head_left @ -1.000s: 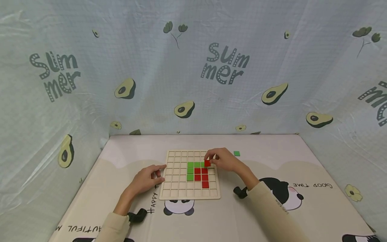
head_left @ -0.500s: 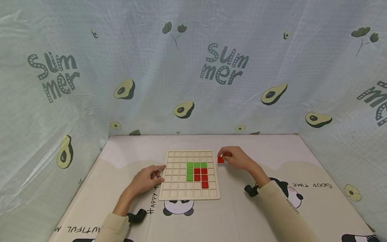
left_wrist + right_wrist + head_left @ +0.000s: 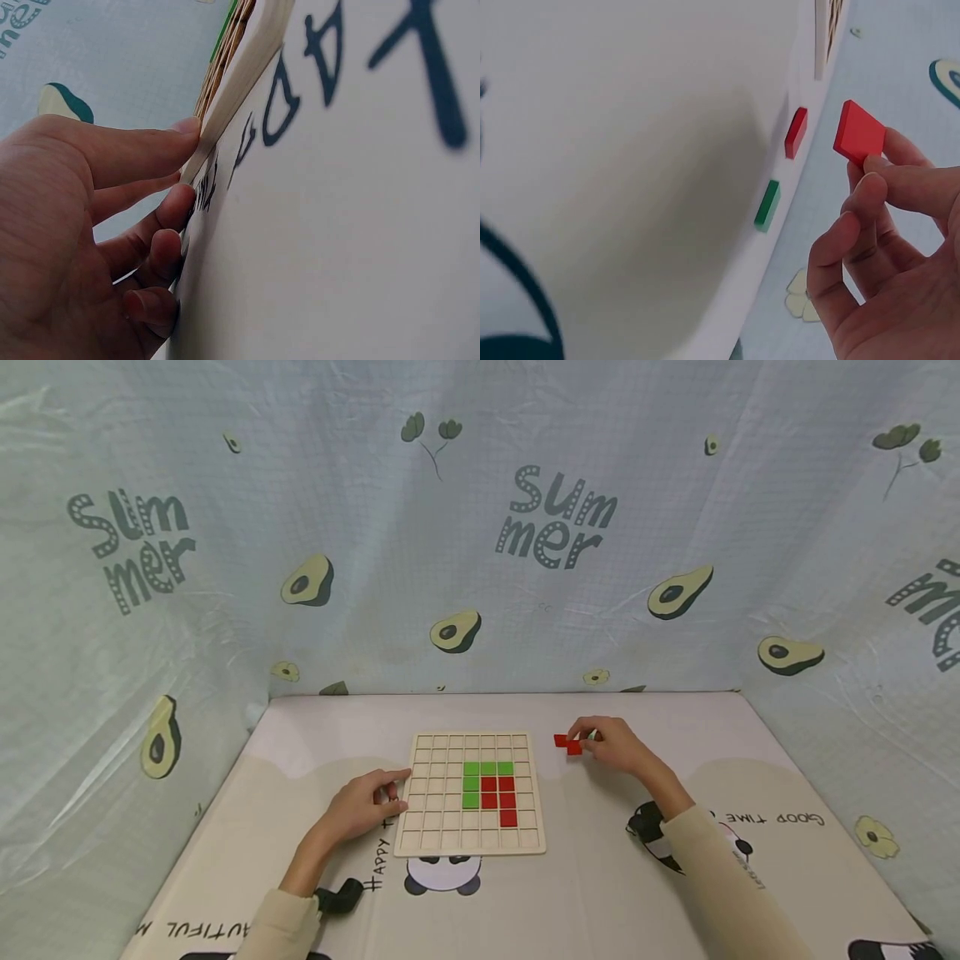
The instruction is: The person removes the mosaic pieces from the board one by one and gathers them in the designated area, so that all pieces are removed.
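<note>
Pulling farther from the board [image 3: 453, 818], the right hand [image 3: 613, 745] pinches a red tile [image 3: 860, 133] (another red piece [image 3: 560, 740] just left), leaving that tile unplaced, while the left hand [image 3: 358, 803], fingers loose, touches the board's edge.

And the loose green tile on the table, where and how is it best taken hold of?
Probably by two opposite side edges, from above: the loose green tile lies flat on the table, so its thin rim offers the grip. The right hand is nearest, but pinches a red tile.
</note>
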Demonstrator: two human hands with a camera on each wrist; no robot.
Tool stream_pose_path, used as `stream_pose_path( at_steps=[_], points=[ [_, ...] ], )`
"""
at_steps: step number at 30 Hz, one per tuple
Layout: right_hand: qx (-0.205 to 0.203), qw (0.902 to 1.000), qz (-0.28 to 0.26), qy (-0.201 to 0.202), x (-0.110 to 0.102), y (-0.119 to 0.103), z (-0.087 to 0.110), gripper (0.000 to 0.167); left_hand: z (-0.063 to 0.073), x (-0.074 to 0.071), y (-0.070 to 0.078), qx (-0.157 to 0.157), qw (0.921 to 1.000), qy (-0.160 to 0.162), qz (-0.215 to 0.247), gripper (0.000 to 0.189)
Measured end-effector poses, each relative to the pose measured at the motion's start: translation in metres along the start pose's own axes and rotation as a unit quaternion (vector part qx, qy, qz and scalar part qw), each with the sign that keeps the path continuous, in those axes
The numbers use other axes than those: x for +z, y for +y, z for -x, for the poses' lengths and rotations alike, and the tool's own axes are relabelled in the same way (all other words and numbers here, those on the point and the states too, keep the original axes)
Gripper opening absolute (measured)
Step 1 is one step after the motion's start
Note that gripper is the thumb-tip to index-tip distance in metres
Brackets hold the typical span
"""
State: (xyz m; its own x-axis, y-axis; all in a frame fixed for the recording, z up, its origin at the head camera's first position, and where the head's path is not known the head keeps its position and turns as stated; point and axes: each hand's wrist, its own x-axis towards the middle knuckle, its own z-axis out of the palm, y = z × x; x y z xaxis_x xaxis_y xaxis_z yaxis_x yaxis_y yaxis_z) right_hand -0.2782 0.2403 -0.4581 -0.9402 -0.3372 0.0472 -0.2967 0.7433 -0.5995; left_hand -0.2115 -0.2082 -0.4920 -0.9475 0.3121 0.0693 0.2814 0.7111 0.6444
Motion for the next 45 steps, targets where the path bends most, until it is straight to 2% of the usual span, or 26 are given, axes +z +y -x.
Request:
stream_pose_path(
  at_steps=[8,25,31,45],
  points=[
    [-0.001,0.9997,0.014,0.019,-0.007,0.015,0.003,0.023,0.001,0.000,0.000,-0.002,1.0000,-0.001,-0.002,0.050],
    [0.050,0.9982,0.008,0.032,-0.026,0.045,0.008,0.025,-0.001,0.001,-0.002,-0.004,1.0000,0.000,-0.006,0.051],
    [0.053,0.9980,0.008,0.034,-0.032,0.053,0.008,0.025,0.000,0.001,-0.003,0.000,1.0000,0.002,-0.008,0.051],
    [0.071,0.9969,0.015,0.031,-0.030,0.064,0.006,0.025,0.000,0.001,-0.002,-0.001,1.0000,0.000,-0.007,0.051]
  ],
)
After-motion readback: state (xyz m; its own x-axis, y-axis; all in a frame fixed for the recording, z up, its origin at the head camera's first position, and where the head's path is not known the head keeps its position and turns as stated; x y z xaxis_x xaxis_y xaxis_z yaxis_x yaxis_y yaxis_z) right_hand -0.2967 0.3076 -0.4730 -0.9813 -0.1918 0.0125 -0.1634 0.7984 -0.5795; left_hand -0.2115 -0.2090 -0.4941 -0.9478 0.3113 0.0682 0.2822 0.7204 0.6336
